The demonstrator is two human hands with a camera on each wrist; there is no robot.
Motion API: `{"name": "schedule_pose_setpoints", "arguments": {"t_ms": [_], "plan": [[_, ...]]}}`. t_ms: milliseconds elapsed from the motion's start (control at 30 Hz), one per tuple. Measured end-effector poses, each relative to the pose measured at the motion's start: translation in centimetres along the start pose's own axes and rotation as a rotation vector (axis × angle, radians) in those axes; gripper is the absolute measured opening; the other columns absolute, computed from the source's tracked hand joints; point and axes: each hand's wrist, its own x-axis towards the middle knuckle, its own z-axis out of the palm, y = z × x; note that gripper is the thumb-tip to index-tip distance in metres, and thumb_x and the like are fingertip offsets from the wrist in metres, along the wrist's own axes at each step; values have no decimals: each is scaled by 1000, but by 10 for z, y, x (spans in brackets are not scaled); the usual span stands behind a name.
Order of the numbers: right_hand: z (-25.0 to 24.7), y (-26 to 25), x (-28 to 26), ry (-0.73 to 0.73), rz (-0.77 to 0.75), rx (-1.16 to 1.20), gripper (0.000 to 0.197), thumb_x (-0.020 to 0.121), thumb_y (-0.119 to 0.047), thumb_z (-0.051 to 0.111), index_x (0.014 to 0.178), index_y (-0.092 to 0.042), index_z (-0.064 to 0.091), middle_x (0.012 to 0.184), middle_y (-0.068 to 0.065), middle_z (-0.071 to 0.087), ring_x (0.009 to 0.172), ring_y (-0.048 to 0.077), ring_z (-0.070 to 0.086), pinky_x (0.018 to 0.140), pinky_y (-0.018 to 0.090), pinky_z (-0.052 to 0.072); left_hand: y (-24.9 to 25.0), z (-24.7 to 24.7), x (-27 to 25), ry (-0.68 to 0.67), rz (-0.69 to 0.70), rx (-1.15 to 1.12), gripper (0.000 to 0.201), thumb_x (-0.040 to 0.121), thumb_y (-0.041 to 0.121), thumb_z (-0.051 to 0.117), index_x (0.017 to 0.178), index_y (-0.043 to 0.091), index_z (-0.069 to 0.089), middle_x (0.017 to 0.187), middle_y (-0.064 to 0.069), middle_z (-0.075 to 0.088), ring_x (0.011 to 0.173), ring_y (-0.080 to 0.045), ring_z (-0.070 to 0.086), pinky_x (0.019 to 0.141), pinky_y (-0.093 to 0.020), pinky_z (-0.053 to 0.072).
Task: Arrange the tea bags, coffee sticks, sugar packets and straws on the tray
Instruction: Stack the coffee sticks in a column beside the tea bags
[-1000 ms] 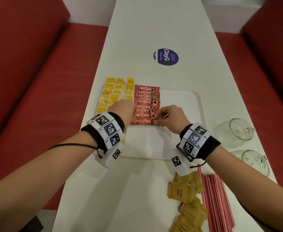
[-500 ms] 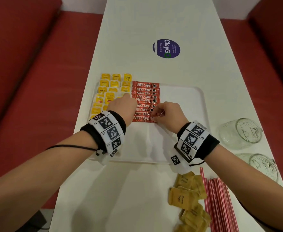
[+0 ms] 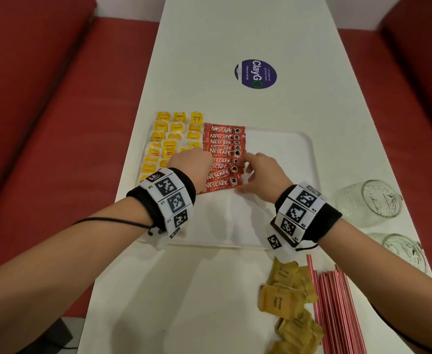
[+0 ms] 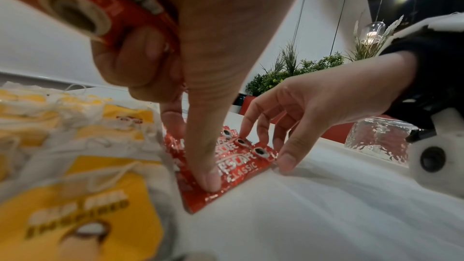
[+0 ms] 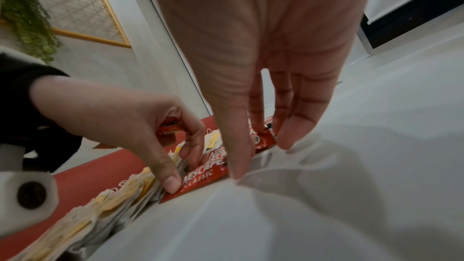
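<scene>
Coffee sticks (image 3: pixel 223 159) lay crosswise in a column on the tray (image 3: pixel 281 154), cup ends right, the right hand (image 3: pixel 262 175) spread-fingered at those ends now farther up than before, while only the left wrist view showed the left hand (image 4: pixel 200 66) pinching spare sticks (image 4: pixel 83 7), thumb pressing

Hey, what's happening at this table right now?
A person is lining up red Nescafe coffee sticks on a white tray, beside yellow tea bags. The left hand holds spare sticks and presses the row; the right hand squares its ends. Brown sugar packets and red straws still wait off the tray.
</scene>
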Motion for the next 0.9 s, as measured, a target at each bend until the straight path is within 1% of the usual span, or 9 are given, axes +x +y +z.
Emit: {"name": "schedule_pose_setpoints", "arguments": {"t_ms": [167,267,367,533,633,700,767,833,900], "plan": [[-2,-2,1,-12,-7,21,48,71,-15,79,110,-9,53,91,1,51,82,19,54,77,32,47,-2,0,5,24,14,14,18,83,13,69,86,14,51,101,-7,60,91,-26,60,71,-34,46],[-1,-2,0,-9,7,63,48,73,-16,77,113,-10,51,84,-2,53,78,17,55,72,27,44,-2,2,6,33,13,18,15,83,11,68,88,13,54,99,-6,60,89,-26,60,68,-33,45],[0,-2,0,-17,11,73,43,74,-17,76,110,-10,53,82,-1,56,75,16,55,69,24,41,-2,3,6,50,9,21,13,84,9,66,89,13,55,99,-7,59,88,-26,60,67,-32,44],[1,-1,-1,-12,8,73,35,73,-16,76,103,-10,57,80,0,57,74,16,55,67,24,42,-3,1,7,90,23,26,17,86,8,62,86,15,47,101,-8,57,91,-27,59,70,-33,45],[0,-1,0,-15,15,75,35,73,-16,76,103,-10,57,80,1,58,75,17,56,70,24,43,-4,-1,6,74,26,-1,18,84,13,68,89,15,50,102,-7,59,93,-27,60,73,-35,48],[-1,-1,0,-14,15,77,35,74,-16,75,103,-11,57,80,0,58,74,16,56,67,24,43,-4,-3,4,45,36,-9,23,81,18,72,94,13,54,102,-7,60,93,-27,61,76,-36,50],[-1,0,0,-10,13,71,35,74,-18,76,103,-11,57,78,-1,57,73,15,55,61,22,42,-3,-2,3,13,45,9,28,78,22,76,91,13,53,101,-7,61,92,-28,61,75,-37,51],[-1,2,-1,2,25,83,37,73,-19,77,102,-12,56,76,-3,56,71,14,55,60,18,40,-2,-1,3,-2,46,32,32,76,25,77,88,14,50,101,-6,60,92,-27,61,72,-35,49],[-1,4,-1,12,41,99,38,72,-21,78,101,-13,56,76,-2,58,71,14,55,58,17,38,-1,1,3,0,45,46,31,77,25,77,89,14,50,102,-5,60,93,-27,61,72,-35,48]]}}
